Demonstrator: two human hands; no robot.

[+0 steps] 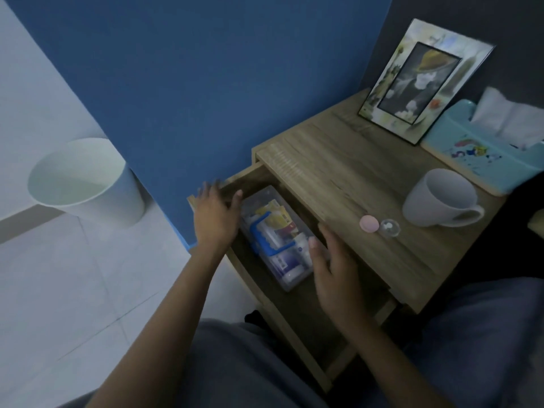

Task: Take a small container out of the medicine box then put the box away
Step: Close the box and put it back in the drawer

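I see the clear plastic medicine box with the blue handle (276, 237) lying flat inside the open wooden drawer (312, 328) of the bedside cabinet, toward the drawer's far end and partly under the front edge of the cabinet top. Packets in yellow, white and purple show through its lid.

My left hand (216, 214) sits at the box's far left corner, fingers spread and blurred over the drawer's outer rim, thumb touching the box edge; it is open and grips nothing. My right hand (332, 269) is at the box's near right side, fingers extended, with the fingertips (313, 242) against the lid; it is likewise open, with no closed grip visible.

On the wooden cabinet top (338, 172), near its front edge, stand a small round pink container (368, 223) and, just beside it, a small clear round container (389, 228). I cannot tell whether the two touch. A white ceramic mug (441, 198) stands near them toward the right edge. At the back edge a photo frame (424, 83) leans against the wall, with a light blue tissue box (477, 148) at the back right corner.

A white waste bin (85, 179) stands on the tiled floor, well apart to the left.
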